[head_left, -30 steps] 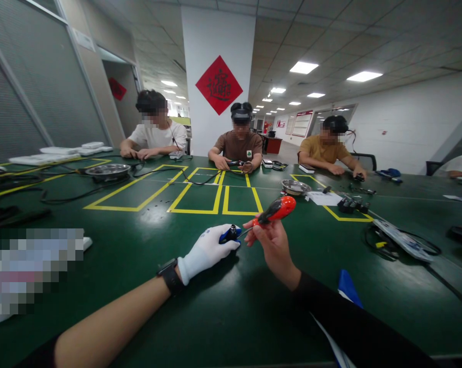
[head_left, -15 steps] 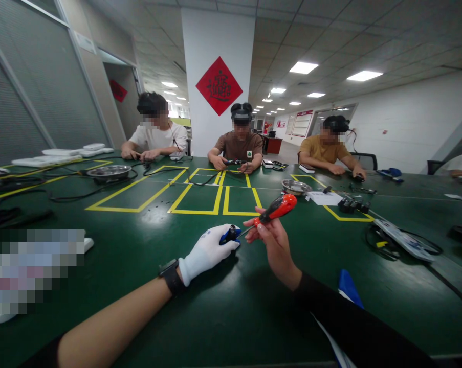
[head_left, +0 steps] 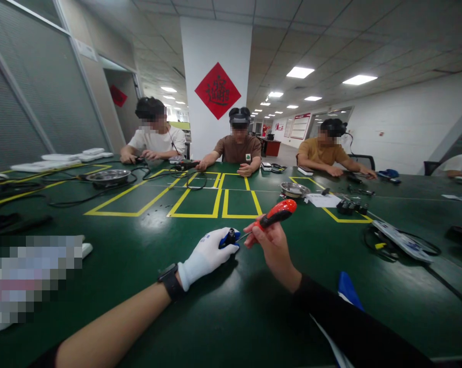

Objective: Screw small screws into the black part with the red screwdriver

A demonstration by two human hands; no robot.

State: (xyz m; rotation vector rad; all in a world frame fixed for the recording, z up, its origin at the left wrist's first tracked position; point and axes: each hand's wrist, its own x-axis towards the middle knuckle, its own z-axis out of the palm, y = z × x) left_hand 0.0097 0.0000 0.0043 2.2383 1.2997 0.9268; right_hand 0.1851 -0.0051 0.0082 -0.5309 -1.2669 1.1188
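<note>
My left hand [head_left: 205, 255] grips a black part [head_left: 231, 237]; my right hand [head_left: 273, 244] holds a screwdriver [head_left: 279, 212] angled towards it. From here, I can't tell what's fastened or loose.

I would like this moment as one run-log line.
left hand: gloved, holds small dark part | right hand: bare, holds red-black screwdriver, shaft towards part | around: green table, yellow tape outlines

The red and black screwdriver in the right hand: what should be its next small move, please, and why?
Probably the right hand should press the screwdriver gently along its shaft: this points at the black and blue part, which the gloved left hand holds, but I cannot tell whether the tip is seated.
</note>
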